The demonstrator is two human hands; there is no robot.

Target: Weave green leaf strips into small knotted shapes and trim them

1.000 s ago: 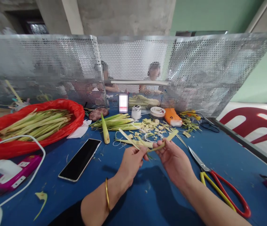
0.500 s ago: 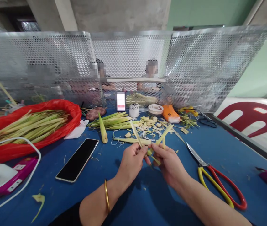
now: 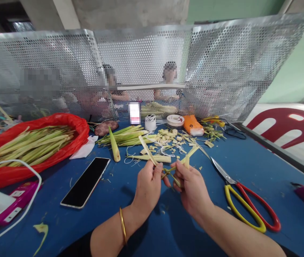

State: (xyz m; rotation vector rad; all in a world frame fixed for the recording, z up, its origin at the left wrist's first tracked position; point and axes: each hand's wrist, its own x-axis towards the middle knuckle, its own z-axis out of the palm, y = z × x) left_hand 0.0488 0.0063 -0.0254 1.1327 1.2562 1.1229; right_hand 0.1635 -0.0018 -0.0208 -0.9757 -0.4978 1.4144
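Between my hands, above the blue table, is a small knotted piece of pale green leaf strips (image 3: 166,171). My left hand (image 3: 150,182) pinches it from the left, and one pale strip (image 3: 148,150) sticks up past the fingers. On the other side my right hand (image 3: 192,184) is closed on strips too, with a forked end (image 3: 191,154) rising above the thumb. The fingertips partly hide the knot. Just beyond lie a peeled leaf piece (image 3: 154,158), white thread and scattered leaf cuttings (image 3: 168,140).
Scissors (image 3: 232,182) with red and yellow handles lie to the right. A black-screened phone (image 3: 86,182) and a red bag (image 3: 79,123) of leaves are at left. White string (image 3: 150,123), tape (image 3: 175,120) and an orange packet (image 3: 193,125) stand before a perforated metal screen (image 3: 143,53); people sit behind it.
My hands have drawn slightly apart, so the knot between them shows more clearly. The view has shifted a little. Both hands keep hold of the strips.
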